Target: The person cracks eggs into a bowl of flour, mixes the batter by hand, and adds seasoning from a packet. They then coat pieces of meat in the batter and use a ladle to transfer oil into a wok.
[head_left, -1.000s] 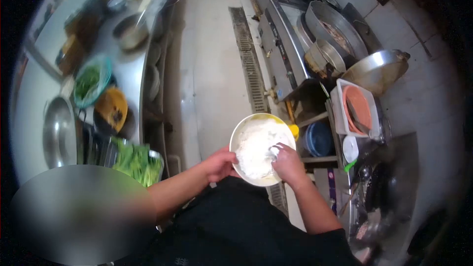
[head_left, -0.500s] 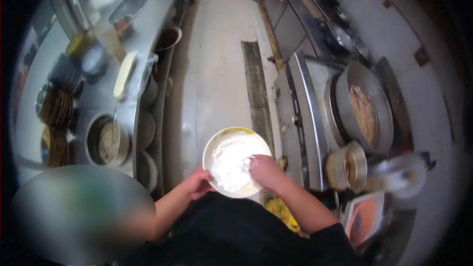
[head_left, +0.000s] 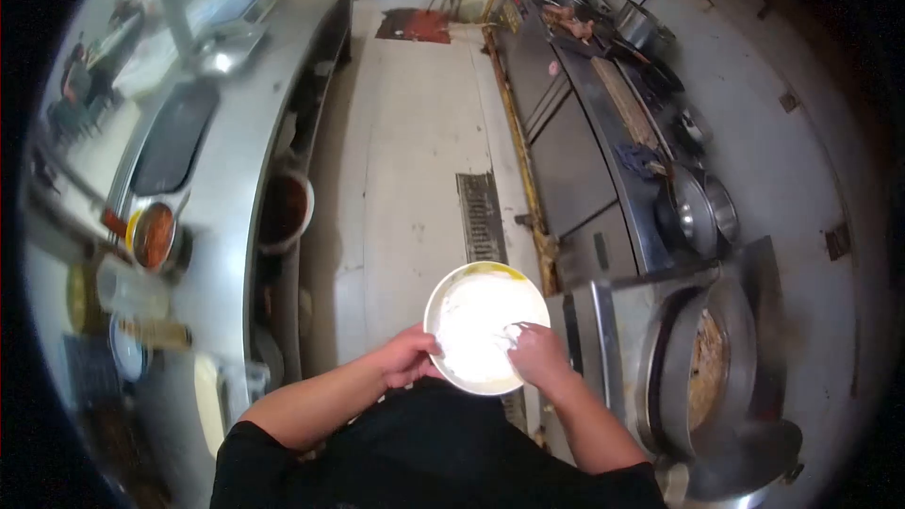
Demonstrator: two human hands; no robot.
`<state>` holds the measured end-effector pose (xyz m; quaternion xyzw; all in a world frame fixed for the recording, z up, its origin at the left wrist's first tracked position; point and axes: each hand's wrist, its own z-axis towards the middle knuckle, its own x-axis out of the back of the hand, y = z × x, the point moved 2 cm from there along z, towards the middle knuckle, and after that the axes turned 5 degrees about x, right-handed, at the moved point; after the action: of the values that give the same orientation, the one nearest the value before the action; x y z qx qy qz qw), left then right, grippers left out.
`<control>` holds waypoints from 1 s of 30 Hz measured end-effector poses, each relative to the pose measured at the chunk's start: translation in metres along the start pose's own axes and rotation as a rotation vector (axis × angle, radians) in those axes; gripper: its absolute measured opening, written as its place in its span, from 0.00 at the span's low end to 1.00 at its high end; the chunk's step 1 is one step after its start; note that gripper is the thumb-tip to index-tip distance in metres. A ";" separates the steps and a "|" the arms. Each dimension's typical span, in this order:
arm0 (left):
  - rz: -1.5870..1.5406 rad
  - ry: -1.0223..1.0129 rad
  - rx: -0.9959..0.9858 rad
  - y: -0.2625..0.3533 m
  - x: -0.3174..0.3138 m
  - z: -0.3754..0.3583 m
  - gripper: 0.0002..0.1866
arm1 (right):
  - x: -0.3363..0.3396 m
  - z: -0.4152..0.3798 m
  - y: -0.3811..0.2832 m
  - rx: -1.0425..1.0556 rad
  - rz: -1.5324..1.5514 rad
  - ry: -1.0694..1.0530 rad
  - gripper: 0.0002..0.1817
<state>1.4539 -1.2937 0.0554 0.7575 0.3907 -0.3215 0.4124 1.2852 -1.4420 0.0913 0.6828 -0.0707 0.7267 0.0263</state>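
Observation:
A pale round bowl [head_left: 439,296] of white powder [head_left: 471,328] is held up in front of my body. Closed on its left rim is my left hand [head_left: 410,356], thumb at the edge and fingers beneath. My right hand [head_left: 541,354] reaches over the right side of the bowl with its fingers curled at the powder. White coats those fingertips, and whatever they pinch is hidden. A yellow patch marks the bowl's far rim.
A steel counter [head_left: 226,146] runs along the left, carrying a dark tray [head_left: 176,137] and a pot of red sauce [head_left: 154,236]. Cooking equipment lines the right, with a large pan [head_left: 745,349] close by. A tiled aisle [head_left: 405,151] with a floor drain [head_left: 481,217] lies between.
My view has moved forward along the aisle, and the counters have slid back toward me. The bowl and both hands sit slightly farther right in view. My grip on the bowl looks the same.

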 end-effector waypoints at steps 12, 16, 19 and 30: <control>0.025 0.105 -0.063 0.418 0.104 0.207 0.32 | -0.021 0.458 0.259 0.220 0.057 0.120 0.08; -0.079 0.128 -0.186 0.564 0.145 0.251 0.33 | -0.030 0.623 0.328 0.393 -0.014 -0.113 0.08; -0.120 0.090 -0.211 0.670 0.188 0.305 0.33 | -0.037 0.728 0.387 0.219 0.076 -0.026 0.08; -0.084 -0.025 0.008 1.072 0.242 0.511 0.31 | -0.022 1.045 0.623 0.062 -0.040 -0.144 0.10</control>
<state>2.4066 -2.0426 0.0281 0.7380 0.4157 -0.3494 0.4005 2.2362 -2.2020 0.0881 0.7351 -0.0364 0.6769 0.0144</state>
